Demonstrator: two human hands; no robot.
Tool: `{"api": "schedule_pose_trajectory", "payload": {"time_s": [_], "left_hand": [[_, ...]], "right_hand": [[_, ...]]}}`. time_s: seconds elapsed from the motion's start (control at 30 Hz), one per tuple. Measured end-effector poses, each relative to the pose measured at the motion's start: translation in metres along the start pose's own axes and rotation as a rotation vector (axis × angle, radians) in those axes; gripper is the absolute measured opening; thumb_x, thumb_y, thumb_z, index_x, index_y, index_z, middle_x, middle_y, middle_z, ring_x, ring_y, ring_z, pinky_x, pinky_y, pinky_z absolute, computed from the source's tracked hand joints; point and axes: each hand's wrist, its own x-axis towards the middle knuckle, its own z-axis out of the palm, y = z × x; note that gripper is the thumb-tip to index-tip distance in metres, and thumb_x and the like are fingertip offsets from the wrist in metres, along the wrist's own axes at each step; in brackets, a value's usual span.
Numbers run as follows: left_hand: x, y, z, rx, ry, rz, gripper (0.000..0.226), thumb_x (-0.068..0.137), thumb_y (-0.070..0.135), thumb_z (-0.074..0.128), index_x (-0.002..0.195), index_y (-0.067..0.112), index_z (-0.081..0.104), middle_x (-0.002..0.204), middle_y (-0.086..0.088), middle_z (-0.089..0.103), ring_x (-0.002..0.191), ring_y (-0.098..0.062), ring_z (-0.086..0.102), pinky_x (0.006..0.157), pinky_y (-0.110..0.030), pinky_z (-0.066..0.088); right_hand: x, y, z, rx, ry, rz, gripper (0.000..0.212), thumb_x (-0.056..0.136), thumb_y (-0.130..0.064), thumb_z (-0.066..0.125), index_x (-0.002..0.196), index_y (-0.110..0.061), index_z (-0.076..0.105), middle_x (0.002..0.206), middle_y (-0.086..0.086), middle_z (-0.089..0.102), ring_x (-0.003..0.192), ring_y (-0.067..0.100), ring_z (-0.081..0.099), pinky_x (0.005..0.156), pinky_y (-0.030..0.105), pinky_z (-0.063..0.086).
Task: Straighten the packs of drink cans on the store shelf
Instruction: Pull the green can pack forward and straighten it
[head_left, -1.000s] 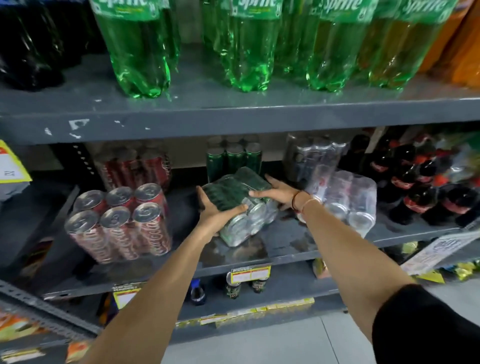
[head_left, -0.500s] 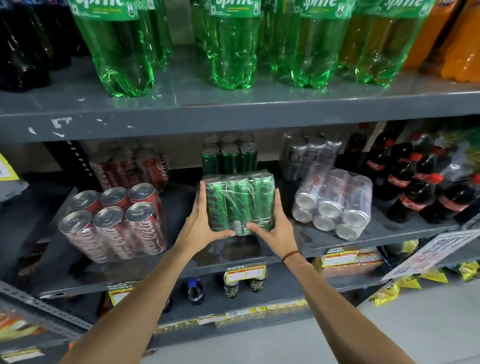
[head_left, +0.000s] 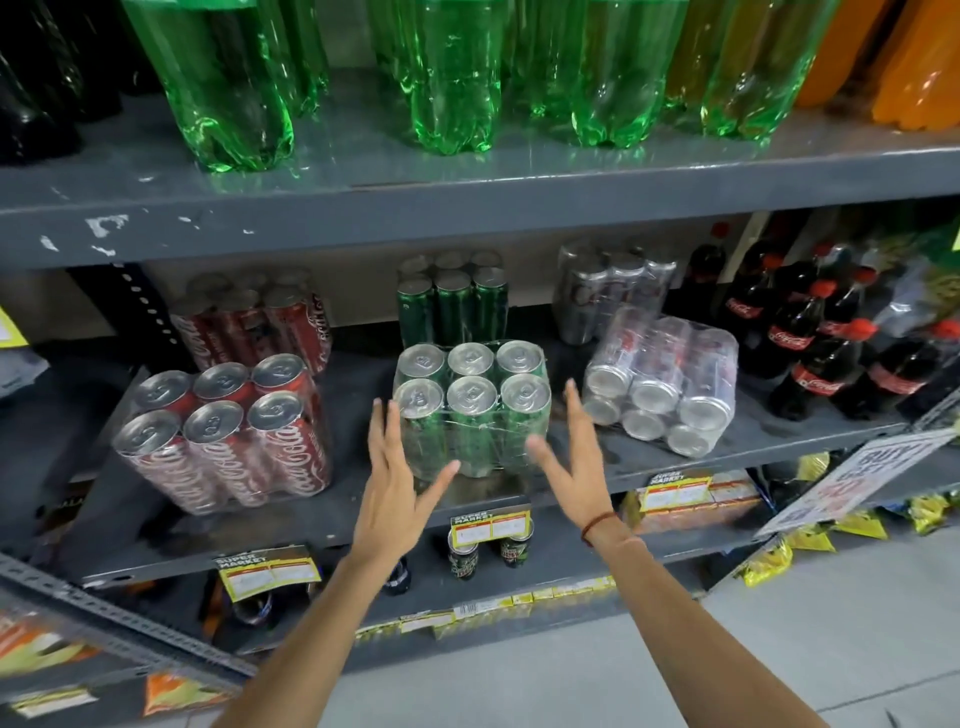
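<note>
A shrink-wrapped pack of green cans stands upright at the front middle of the grey shelf, its tops facing up. My left hand hovers open just left of it and my right hand open just right of it, both a little apart from the wrap. A red cola can pack stands tilted on the left. A silver can pack lies on its side on the right. Behind stand another red pack, a green pack and a silver pack.
Small cola bottles crowd the right end of the shelf. Large green bottles fill the shelf above, with orange ones at its right. Yellow price tags hang on the shelf edge; a lower shelf holds cans.
The green can pack has been turned from lying on its side to standing upright on the shelf. Both hands have let go of it and opened beside it.
</note>
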Motion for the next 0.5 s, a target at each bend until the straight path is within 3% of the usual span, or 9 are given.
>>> {"api": "schedule_pose_trajectory", "payload": {"time_s": [0.03, 0.1, 0.2, 0.27, 0.4, 0.5], "left_hand": [[-0.002, 0.017, 0.000, -0.142, 0.073, -0.092, 0.094, 0.080, 0.068, 0.043, 0.147, 0.029, -0.009, 0.160, -0.008, -0.006, 0.138, -0.019, 0.028, 0.100, -0.038, 0.038], [0.003, 0.051, 0.007, -0.320, 0.219, -0.281, 0.081, 0.084, 0.060, 0.045, 0.146, 0.039, -0.003, 0.159, 0.000, -0.015, 0.140, -0.005, 0.007, 0.105, -0.029, 0.022], [0.027, 0.078, 0.023, -0.469, 0.270, -0.535, 0.072, 0.086, 0.063, 0.037, 0.146, 0.043, 0.002, 0.156, -0.003, -0.027, 0.147, -0.026, -0.006, 0.115, -0.046, 0.016], [0.042, 0.081, 0.033, -0.465, 0.254, -0.626, 0.073, 0.087, 0.060, 0.041, 0.147, 0.040, 0.005, 0.155, -0.009, -0.029, 0.144, -0.037, -0.013, 0.113, -0.056, 0.011], [0.061, 0.060, 0.034, -0.425, 0.227, -0.573, 0.078, 0.083, 0.046, 0.062, 0.147, 0.032, 0.019, 0.156, -0.020, -0.017, 0.144, -0.040, -0.009, 0.112, -0.053, 0.014], [0.093, 0.026, 0.019, -0.441, 0.059, -0.418, 0.072, 0.079, 0.035, 0.071, 0.140, 0.027, 0.035, 0.152, -0.017, 0.024, 0.142, -0.029, 0.020, 0.114, -0.042, 0.023]], "right_hand": [[0.012, -0.010, -0.003, 0.062, 0.033, 0.030, 0.075, 0.083, -0.062, 0.051, 0.144, -0.049, 0.010, 0.155, -0.016, 0.016, 0.144, 0.005, 0.017, 0.116, 0.032, 0.020], [0.045, -0.028, -0.007, 0.091, -0.024, 0.075, 0.069, 0.085, -0.056, 0.053, 0.143, -0.048, 0.017, 0.157, -0.011, 0.018, 0.144, 0.006, 0.017, 0.116, 0.033, 0.019], [0.091, -0.040, -0.011, 0.010, -0.282, 0.137, 0.061, 0.085, -0.056, 0.053, 0.141, -0.046, 0.030, 0.155, 0.001, 0.026, 0.143, 0.016, 0.024, 0.115, 0.036, 0.024], [0.102, -0.036, -0.010, -0.003, -0.372, 0.164, 0.051, 0.088, -0.047, 0.054, 0.137, -0.037, 0.044, 0.146, 0.002, 0.039, 0.139, 0.019, 0.033, 0.114, 0.037, 0.028], [0.086, -0.033, -0.012, 0.050, -0.312, 0.188, 0.044, 0.089, -0.033, 0.059, 0.132, -0.032, 0.051, 0.135, -0.001, 0.046, 0.130, 0.014, 0.040, 0.116, 0.038, 0.027], [0.055, -0.041, -0.004, -0.021, -0.107, 0.169, 0.048, 0.088, -0.042, 0.057, 0.134, -0.031, 0.050, 0.127, 0.005, 0.048, 0.123, 0.018, 0.047, 0.111, 0.034, 0.032]]}}
